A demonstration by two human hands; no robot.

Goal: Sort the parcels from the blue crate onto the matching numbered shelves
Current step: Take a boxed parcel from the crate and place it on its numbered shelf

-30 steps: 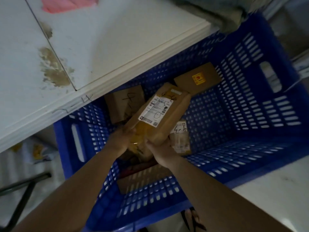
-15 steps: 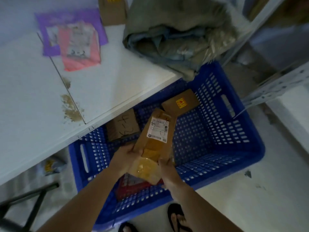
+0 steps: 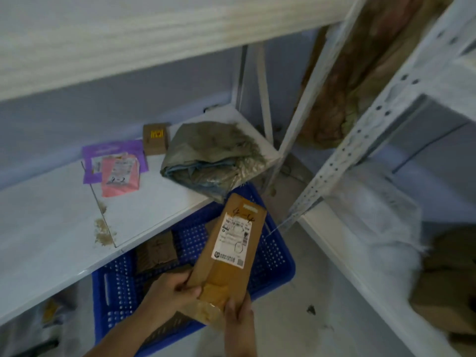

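Parcel [image 3: 231, 251], a long flat brown paper mailer, is held slanting above the near right corner of the blue crate [image 3: 279, 264], its far end pointing toward the shelving. My view shows the left hand [image 3: 170, 292] pinching its lower left edge, thumb on the front face, and the right hand [image 3: 238, 318] curled round the bottom end, which is crinkled and shiny with tape. A white shipping label [image 3: 233, 239] sits on the upper half, with a handwritten number above it that I read as perhaps 4-4, though blur leaves me unsure. I judge it light and only half stiff, likely to bend if held by one end, and the taped patch may be slick, so a hold on the plain paper near the middle would be steadier. Inside the crate lies a brown cardboard box [image 3: 155, 249] toward the far left, plus darker flat parcels beneath the hands that I cannot make out. On the white shelf [image 3: 51, 228] beside the crate rest a pink mailer [image 3: 119, 176], a purple mailer [image 3: 113, 148], a small brown box [image 3: 155, 139] and a grey folded bundle [image 3: 213, 155].
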